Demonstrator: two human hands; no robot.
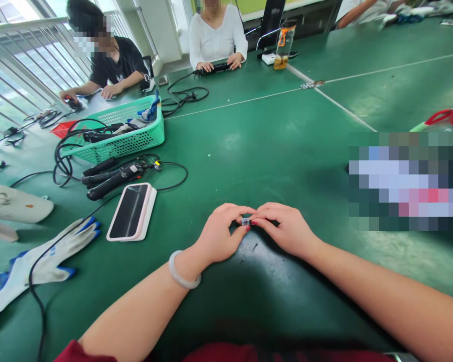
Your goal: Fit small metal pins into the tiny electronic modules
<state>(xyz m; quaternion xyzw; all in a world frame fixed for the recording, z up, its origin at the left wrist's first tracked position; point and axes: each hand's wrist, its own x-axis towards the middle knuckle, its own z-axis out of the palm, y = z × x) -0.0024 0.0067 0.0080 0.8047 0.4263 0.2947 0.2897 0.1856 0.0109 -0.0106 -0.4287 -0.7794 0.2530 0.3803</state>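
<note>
Both my hands meet just above the green table (211,176), around a small bluish-grey block-like piece (245,221). My left hand (222,231), with a pale bangle at its wrist, pinches the piece between thumb and fingers. From the other side, my right hand (287,226) comes in with thumb and forefinger pressed together at the piece's right edge. Whether the right fingertips hold a separate tiny part is too small to tell. A short dark mark lies on the table below the hands.
To the left lie a phone (130,211), a white-and-blue glove (56,251), black corded tools (117,176) and a green basket (124,143) of tools. A bottle (284,48) stands at the back. Several people sit around the table. A blurred-out patch covers the right side.
</note>
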